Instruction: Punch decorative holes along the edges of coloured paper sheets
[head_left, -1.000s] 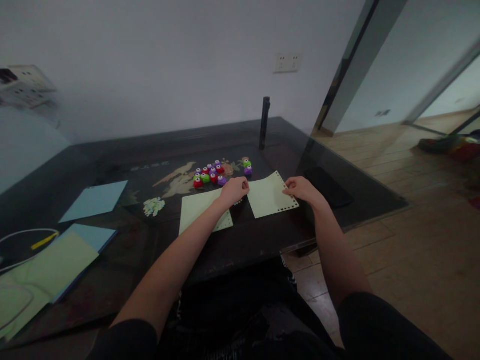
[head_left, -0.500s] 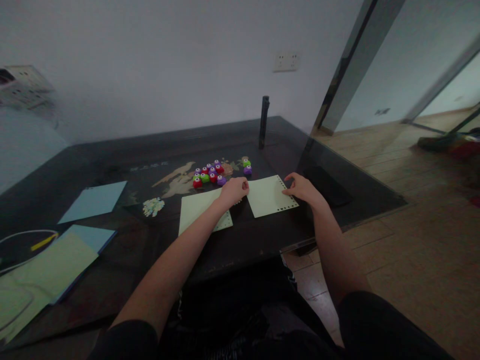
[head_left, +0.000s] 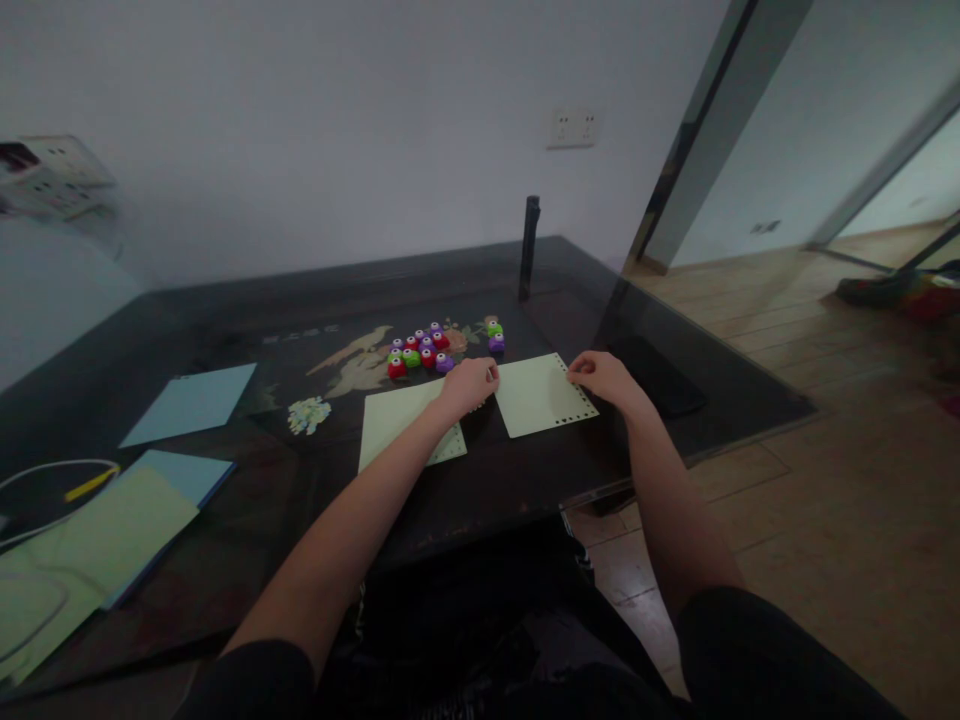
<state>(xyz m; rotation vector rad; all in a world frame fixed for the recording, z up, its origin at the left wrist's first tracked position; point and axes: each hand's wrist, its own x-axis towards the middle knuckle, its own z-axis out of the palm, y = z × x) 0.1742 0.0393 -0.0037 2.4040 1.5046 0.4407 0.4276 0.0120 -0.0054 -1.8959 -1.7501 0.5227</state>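
Observation:
A pale green sheet [head_left: 538, 397] with punched holes along its right edge lies flat on the dark glass table [head_left: 480, 480]. My left hand [head_left: 469, 383], fingers curled, grips the sheet's left edge. Over at the right edge, my right hand [head_left: 601, 376] pinches the sheet near its far corner. A second pale green sheet [head_left: 396, 425] lies under my left wrist. Just beyond my left hand sits a cluster of small red, green and purple craft punches [head_left: 418, 350], with two more punches [head_left: 494, 335] to the right.
A black post [head_left: 529, 248] stands at the table's far side and a dark phone [head_left: 661, 376] lies right of my right hand. Paper scraps [head_left: 307, 412], a blue sheet [head_left: 191, 402], a paper stack [head_left: 112, 525] and a white cable [head_left: 45, 470] lie left.
The sheet's far edge was lifted off the table a second ago and now lies flat. Both hands stayed at its edges and barely moved.

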